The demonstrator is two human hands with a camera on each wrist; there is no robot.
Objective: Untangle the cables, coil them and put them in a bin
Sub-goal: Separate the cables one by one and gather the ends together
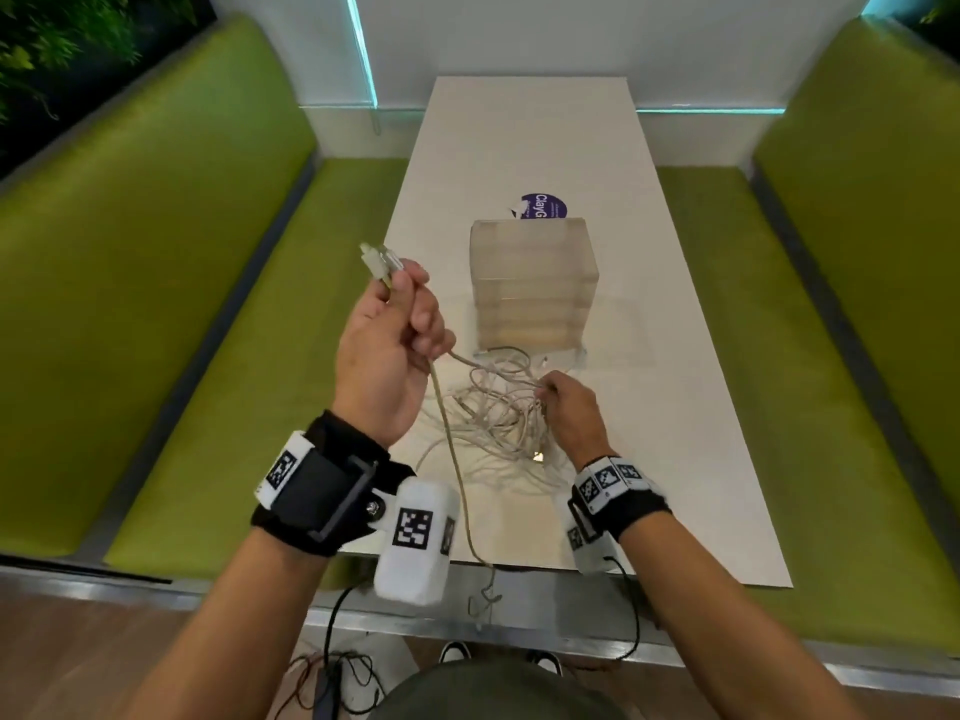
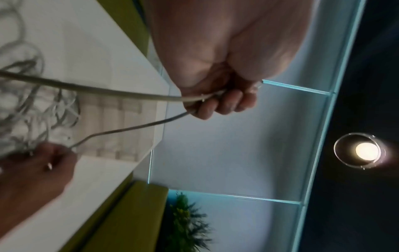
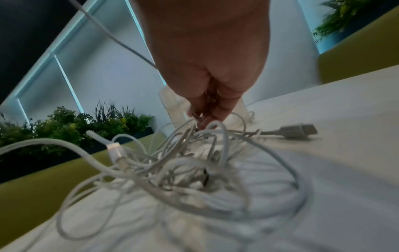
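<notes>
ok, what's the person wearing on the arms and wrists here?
Bare forearms, no sleeves. Left wrist: black strap, black bracket, white rounded camera pod with black-and-white square markers. Right wrist: black strap, similar markers, white pod. Thin black cables hang from both.

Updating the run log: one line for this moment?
left hand: holds cable end raised | right hand: pinches tangle on table | bin: no cables visible inside

Cable tangle (image 1: 498,407) on table (image 1: 675,356), before bin (image 1: 532,283).
</notes>
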